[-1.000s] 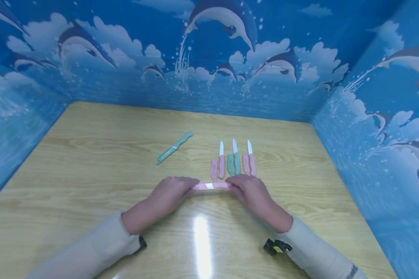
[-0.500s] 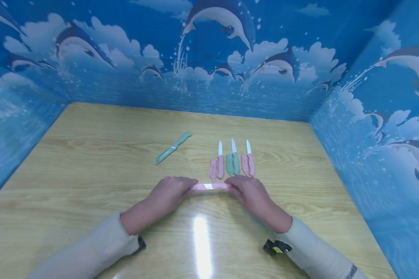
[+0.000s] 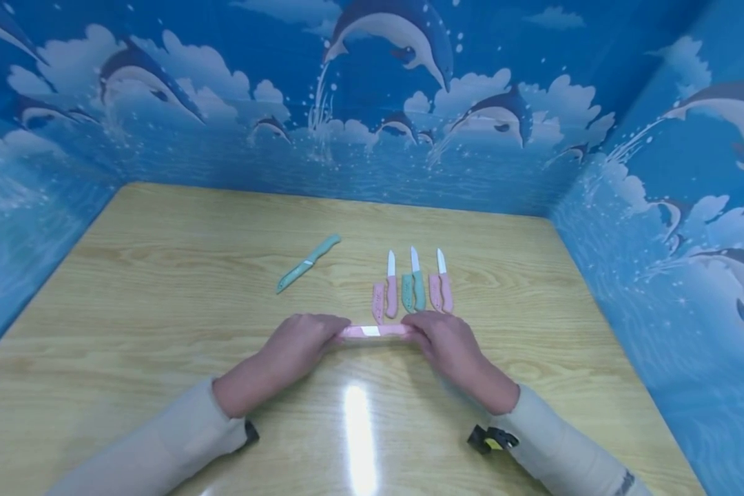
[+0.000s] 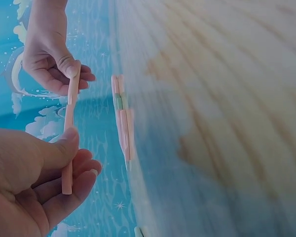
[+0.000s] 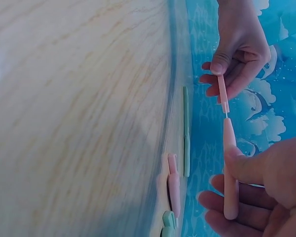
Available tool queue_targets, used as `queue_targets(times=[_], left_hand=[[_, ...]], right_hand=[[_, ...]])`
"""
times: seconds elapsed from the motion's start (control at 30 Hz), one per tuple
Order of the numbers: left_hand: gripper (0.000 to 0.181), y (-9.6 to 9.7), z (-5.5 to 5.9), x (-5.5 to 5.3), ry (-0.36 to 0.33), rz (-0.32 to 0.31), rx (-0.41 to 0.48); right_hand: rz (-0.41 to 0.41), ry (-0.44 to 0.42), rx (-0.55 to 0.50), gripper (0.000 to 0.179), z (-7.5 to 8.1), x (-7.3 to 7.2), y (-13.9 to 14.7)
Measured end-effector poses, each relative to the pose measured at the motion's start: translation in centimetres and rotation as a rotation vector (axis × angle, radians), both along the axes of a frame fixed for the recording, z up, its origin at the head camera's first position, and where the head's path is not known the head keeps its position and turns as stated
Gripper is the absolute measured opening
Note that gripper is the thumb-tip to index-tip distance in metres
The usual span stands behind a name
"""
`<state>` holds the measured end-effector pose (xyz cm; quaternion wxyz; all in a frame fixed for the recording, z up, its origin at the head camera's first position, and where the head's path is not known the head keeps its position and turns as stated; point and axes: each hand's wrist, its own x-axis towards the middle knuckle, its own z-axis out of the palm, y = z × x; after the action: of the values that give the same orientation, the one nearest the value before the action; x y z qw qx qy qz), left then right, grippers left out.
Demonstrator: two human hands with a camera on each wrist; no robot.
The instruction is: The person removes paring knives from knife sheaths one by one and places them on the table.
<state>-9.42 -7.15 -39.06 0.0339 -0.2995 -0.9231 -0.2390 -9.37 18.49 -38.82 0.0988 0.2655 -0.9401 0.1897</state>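
Observation:
Both hands hold one pink paring knife level above the table, its blade partly inside a pink sheath. My left hand [image 3: 306, 342] pinches the sheath [image 4: 67, 170] between thumb and fingers. My right hand [image 3: 449, 344] grips the knife's handle [image 5: 230, 173], thumb on one side and fingers on the other. Between sheath and handle a short stretch of pale blade [image 3: 370, 331] shows. Just beyond the hands, a pink knife [image 3: 392, 289], a green knife [image 3: 418, 286] and another pink knife [image 3: 445, 286] lie unsheathed, each beside a sheath of its own colour.
A sheathed green knife [image 3: 310, 262] lies slantwise on the wooden table [image 3: 161, 296], left of the row. Blue dolphin-print walls [image 3: 372, 165] rise along the table's back and sides. A light reflection [image 3: 359, 434] shines near the front.
The hands have drawn very slightly apart, and a little more of the pale blade shows between handle and sheath. The knives on the table have not moved.

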Motion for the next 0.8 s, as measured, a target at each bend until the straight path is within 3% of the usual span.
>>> queue_targets(times=[0.8], left_hand=[[0.026, -0.35, -0.25, -0.32, 0.037, 0.004, -0.020]], right_hand=[[-0.052, -0.011, -0.013, 0.016, 0.04, -0.07, 0.89]])
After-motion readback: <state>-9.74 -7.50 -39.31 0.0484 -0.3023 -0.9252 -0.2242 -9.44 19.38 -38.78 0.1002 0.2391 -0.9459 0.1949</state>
